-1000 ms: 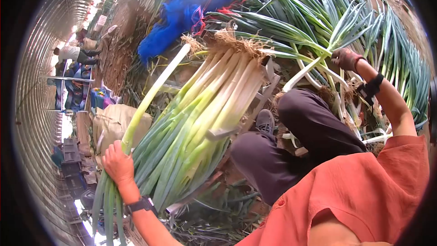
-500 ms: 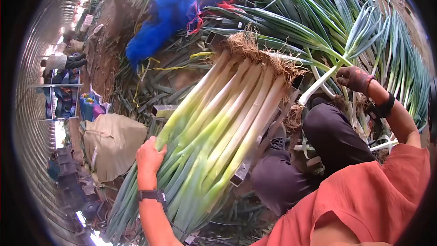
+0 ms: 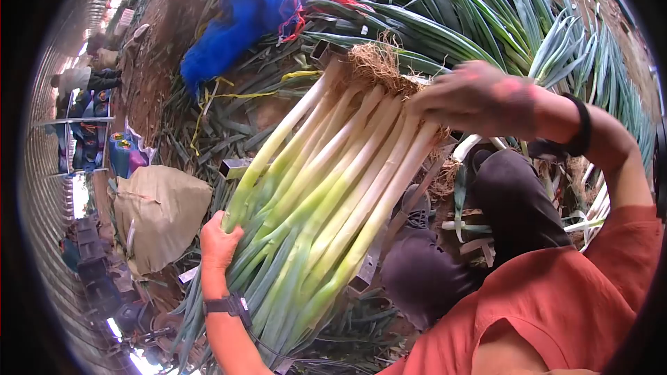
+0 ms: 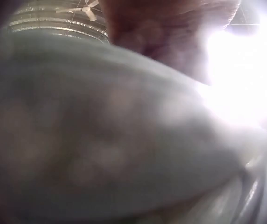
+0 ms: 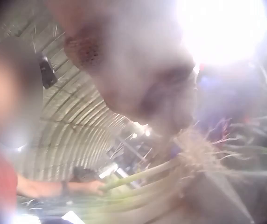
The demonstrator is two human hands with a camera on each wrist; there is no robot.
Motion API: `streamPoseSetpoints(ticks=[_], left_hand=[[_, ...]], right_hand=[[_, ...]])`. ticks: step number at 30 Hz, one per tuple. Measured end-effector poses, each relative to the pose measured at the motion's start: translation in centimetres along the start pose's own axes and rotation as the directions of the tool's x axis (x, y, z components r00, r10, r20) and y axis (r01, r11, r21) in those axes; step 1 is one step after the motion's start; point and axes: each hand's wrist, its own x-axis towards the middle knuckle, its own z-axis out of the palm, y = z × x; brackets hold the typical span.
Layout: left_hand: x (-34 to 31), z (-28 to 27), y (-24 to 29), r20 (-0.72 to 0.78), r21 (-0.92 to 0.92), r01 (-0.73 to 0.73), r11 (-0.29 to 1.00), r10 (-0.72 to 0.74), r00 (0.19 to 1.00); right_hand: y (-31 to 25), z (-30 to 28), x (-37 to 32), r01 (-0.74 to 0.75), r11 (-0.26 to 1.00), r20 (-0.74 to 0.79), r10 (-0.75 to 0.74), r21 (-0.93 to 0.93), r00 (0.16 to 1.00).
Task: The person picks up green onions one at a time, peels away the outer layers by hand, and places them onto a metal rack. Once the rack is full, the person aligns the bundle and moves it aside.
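Note:
A bundle of long green onions point(image 3: 347, 173) lies side by side on a low metal frame, root ends up and green leaves toward the bottom left. My left hand point(image 3: 219, 242) grips the outermost stalk at the bundle's left edge, thumb over it where white turns green. In the left wrist view a blurred grey-green leaf point(image 4: 100, 135) fills most of the picture. My right hand point(image 3: 479, 101), in a dark glove and blurred, reaches across the right-hand stalks just below the roots point(image 3: 379, 66), its fingers fairly straight. The right wrist view shows it close above the roots point(image 5: 201, 154).
A large pile of green onions point(image 3: 472, 17) spreads at the top right. Blue netting point(image 3: 240, 21) with red strings lies at the top. A tan sack point(image 3: 160, 212) stands left of the bundle. My bent knee point(image 3: 517, 194) is close on the right.
The single green onion in my left hand came down and right onto the bundle's left edge. My right hand left the onion at the pile and moved left to the bundle's root end.

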Motion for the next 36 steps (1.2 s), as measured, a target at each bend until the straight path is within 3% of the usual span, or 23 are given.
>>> streamPoseSetpoints(ticks=[2, 3, 5, 6, 7, 9, 10, 13, 15, 18, 20, 23, 24, 26, 28, 30, 36], left_hand=[[-0.3, -0.1, 0.6, 0.018, -0.023, 0.004, 1.000, -0.004, 1.000], [-0.2, 0.1, 0.3, 0.017, -0.025, 0.007, 1.000, -0.007, 1.000], [0.0, 0.6, -0.4, -0.008, -0.069, -0.017, 0.997, 0.017, 1.000], [0.0, 0.7, -0.5, -0.006, -0.075, -0.016, 0.997, 0.016, 1.000], [0.0, 0.7, -0.4, 0.012, -0.063, 0.014, 0.998, -0.013, 1.000], [0.2, 0.3, -0.4, 0.031, -0.057, 0.048, 0.997, -0.046, 0.998], [0.4, 0.1, -0.3, 0.061, -0.064, 0.036, 0.997, -0.032, 0.998], [0.4, 0.6, -0.1, 0.111, -0.064, 0.026, 0.998, -0.018, 0.994], [0.8, 0.7, -0.3, 0.136, -0.008, 0.018, 1.000, -0.017, 0.991], [1.5, 0.5, 0.1, 0.210, 0.104, 0.049, 0.993, -0.071, 0.975], [2.1, 0.8, -0.1, 0.212, 0.130, 0.050, 0.990, -0.077, 0.974], [2.7, 1.6, -0.8, 0.211, 0.180, 0.060, 0.982, -0.098, 0.973], [2.9, 1.7, -1.0, 0.208, 0.207, 0.057, 0.977, -0.101, 0.973], [2.8, 2.0, -1.0, 0.197, 0.235, 0.091, 0.968, -0.139, 0.970], [2.9, 2.6, -1.3, 0.160, 0.241, 0.121, 0.963, -0.163, 0.974], [3.0, 2.6, -1.2, 0.148, 0.238, 0.139, 0.961, -0.178, 0.973], [3.4, 2.9, -1.3, 0.151, 0.133, 0.132, 0.982, -0.152, 0.977]], right_hand=[[-0.6, 2.5, 5.1, 0.091, 0.955, 0.081, -0.070, -0.284, 0.994], [3.6, 5.9, 2.6, 0.095, 0.954, 0.084, -0.074, -0.284, 0.994], [5.2, 14.1, 13.6, 0.179, 0.731, 0.162, -0.095, -0.658, 0.982], [8.5, 17.8, 13.3, 0.219, 0.562, 0.204, -0.091, -0.798, 0.975], [8.8, 17.6, 14.7, 0.224, 0.560, 0.210, -0.090, -0.798, 0.974], [8.7, 16.5, 16.9, 0.322, 0.775, 0.565, 0.054, -0.544, 0.824], [8.8, 15.9, 17.1, 0.331, 0.773, 0.574, 0.052, -0.541, 0.817], [8.5, 12.9, 17.2, 0.107, 0.809, 0.633, 0.362, -0.578, 0.684], [8.5, 11.5, 17.8, -0.046, 0.777, 0.633, 0.544, -0.628, 0.551], [6.3, 11.3, 18.3, -0.121, 0.664, 0.490, 0.651, -0.738, 0.579], [4.8, 9.2, 18.3, -0.046, 0.701, 0.561, 0.606, -0.711, 0.564], [5.4, 8.5, 17.1, -0.144, 0.740, 0.296, 0.429, -0.658, 0.854], [5.4, 9.0, 17.2, -0.132, 0.743, 0.302, 0.419, -0.656, 0.856], [5.4, 9.6, 17.2, -0.089, 0.838, 0.193, 0.226, -0.538, 0.955], [6.4, 11.5, 18.1, -0.066, 0.834, 0.173, 0.191, -0.548, 0.966], [7.1, 12.3, 19.1, -0.104, 0.859, 0.388, 0.330, -0.500, 0.861], [7.1, 12.6, 19.9, -0.125, 0.889, 0.450, 0.339, -0.441, 0.826]])
